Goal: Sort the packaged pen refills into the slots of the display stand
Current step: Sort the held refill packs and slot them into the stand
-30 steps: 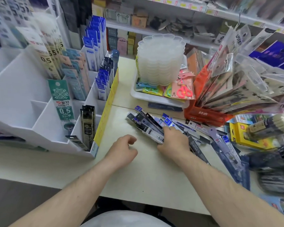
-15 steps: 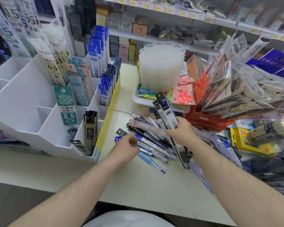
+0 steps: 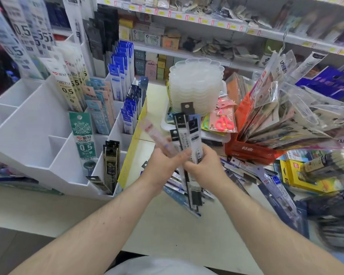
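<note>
Stack of clear scalloped trays (image 3: 196, 84) upright at centre rear, sitting in a white bin (image 3: 216, 136). Pink scissors (image 3: 224, 123) in a flat packet lean just right of the stack, over green-yellow packets. Orange box (image 3: 250, 150) to the right holds a fan of clear-bagged sheets (image 3: 298, 120), tilted outward. Yellow box (image 3: 298, 175) lies right of the orange one, near the table's right edge. Table (image 3: 167, 231) top pale. Wall shelves (image 3: 207, 22) behind carry small boxes and yellow price tags; contents blurred.
</note>
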Demonstrator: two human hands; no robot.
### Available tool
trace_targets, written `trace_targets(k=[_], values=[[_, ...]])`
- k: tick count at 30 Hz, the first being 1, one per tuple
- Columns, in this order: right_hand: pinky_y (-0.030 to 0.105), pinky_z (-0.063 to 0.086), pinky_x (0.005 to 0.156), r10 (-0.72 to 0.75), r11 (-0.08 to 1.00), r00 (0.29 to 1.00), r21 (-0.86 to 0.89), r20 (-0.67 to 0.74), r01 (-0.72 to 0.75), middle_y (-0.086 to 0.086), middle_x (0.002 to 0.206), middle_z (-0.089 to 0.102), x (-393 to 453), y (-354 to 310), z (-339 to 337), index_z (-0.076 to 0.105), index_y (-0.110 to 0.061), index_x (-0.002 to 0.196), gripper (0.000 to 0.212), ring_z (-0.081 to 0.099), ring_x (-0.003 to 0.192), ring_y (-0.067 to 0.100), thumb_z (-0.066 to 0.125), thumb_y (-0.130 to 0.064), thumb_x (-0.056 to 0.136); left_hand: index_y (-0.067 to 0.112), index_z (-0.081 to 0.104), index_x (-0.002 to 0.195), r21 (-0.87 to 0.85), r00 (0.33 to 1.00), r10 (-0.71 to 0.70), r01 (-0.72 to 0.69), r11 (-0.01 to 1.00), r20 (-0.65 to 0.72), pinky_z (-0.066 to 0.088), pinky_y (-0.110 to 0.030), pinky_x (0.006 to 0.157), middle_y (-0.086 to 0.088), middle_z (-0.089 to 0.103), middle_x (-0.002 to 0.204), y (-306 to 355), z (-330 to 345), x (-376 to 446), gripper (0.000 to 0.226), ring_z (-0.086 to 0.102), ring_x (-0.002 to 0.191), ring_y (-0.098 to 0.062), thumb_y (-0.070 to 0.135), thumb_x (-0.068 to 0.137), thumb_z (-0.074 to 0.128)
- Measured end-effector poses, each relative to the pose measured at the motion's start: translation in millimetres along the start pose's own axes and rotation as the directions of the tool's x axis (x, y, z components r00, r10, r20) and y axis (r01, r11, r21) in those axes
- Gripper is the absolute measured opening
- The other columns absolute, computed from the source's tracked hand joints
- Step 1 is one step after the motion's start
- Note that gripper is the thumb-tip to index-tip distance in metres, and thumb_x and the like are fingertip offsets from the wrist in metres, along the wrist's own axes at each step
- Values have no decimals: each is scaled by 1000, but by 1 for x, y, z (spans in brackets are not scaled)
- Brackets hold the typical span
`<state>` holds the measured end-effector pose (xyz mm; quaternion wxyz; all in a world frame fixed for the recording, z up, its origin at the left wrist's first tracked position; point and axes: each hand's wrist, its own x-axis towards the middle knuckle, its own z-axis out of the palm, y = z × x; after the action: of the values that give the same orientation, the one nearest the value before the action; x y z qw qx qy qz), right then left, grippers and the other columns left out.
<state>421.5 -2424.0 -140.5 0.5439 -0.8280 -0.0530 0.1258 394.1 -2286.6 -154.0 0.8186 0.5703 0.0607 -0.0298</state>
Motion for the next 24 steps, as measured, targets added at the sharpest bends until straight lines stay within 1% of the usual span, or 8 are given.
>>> trace_targets(k=[3, 7, 10, 12, 15, 18, 21, 24], values=[[35, 56, 76, -163, 986, 986, -35, 40, 164, -10, 90, 70, -14, -5, 31, 64, -22, 102, 27, 67, 85, 10, 63, -12, 77, 8, 60, 117, 80, 981, 175, -169, 982, -80, 56, -29, 82, 2, 76, 97, 15, 3, -4, 70, 71, 91, -15, 26, 55, 88], [22, 51, 86, -474, 878, 880, 92, 33, 469, -11, 105, 66, -20, -12, 62, 60, -21, 111, 41, 63, 103, 3, 60, 0, 76, 18, 65, 102, 278, 930, 314, -255, 926, -193, 53, -15, 78, 20, 75, 86, 15, -12, -19, 43, 70, 83, 1, 9, 63, 79], [47, 51, 88, -527, 825, 845, -184, 87, 534, 8, 111, 65, -18, -1, 76, 62, -12, 122, 47, 62, 108, 30, 69, -8, 76, 17, 64, 106, 360, 899, 383, -293, 886, -212, 52, -16, 84, 21, 75, 91, 6, -28, -29, 41, 70, 90, 1, 7, 67, 75], [49, 45, 93, -504, 743, 850, -424, 155, 517, 14, 119, 61, -21, 15, 78, 57, -4, 131, 69, 56, 113, 37, 83, -26, 70, 23, 66, 101, 368, 891, 387, -286, 885, -238, 52, -13, 81, 21, 74, 91, -3, -39, -33, 39, 70, 87, 3, 6, 68, 76], [40, 28, 111, -329, 735, 900, -520, 286, 434, 8, 141, 47, -33, 40, 66, 42, -8, 147, 105, 37, 132, 24, 79, -62, 64, 43, 70, 90, 410, 871, 408, -278, 869, -275, 53, -14, 74, 22, 73, 82, -15, -53, -36, 34, 67, 74, 2, 21, 65, 80], [43, 37, 102, -240, 722, 965, -646, 102, 248, 9, 129, 54, -49, 77, 33, 59, -11, 132, 75, 48, 120, 28, 58, -64, 79, 45, 67, 91, 414, 892, 367, -238, 879, -265, 55, -26, 78, 19, 70, 84, -33, -56, -37, 31, 66, 75, -9, 31, 65, 78], [39, 45, 74, -151, 709, 969, -705, -194, -30, 10, 93, 62, -69, 113, -9, 71, -7, 88, 35, 60, 86, 34, 66, -42, 90, 32, 66, 93, 456, 910, 329, -188, 870, -251, 50, -15, 80, 24, 68, 90, -51, -57, -37, 29, 64, 83, 3, 33, 67, 77], [38, 48, 74, 203, 592, 915, -701, -348, -398, 7, 89, 61, -82, 136, -46, 60, -17, 75, 45, 59, 87, 31, 42, -53, 93, 25, 66, 98, 479, 914, 307, -152, 865, -265, 52, -17, 77, 17, 70, 88, -58, -59, -34, 38, 67, 81, -5, 38, 65, 78]])
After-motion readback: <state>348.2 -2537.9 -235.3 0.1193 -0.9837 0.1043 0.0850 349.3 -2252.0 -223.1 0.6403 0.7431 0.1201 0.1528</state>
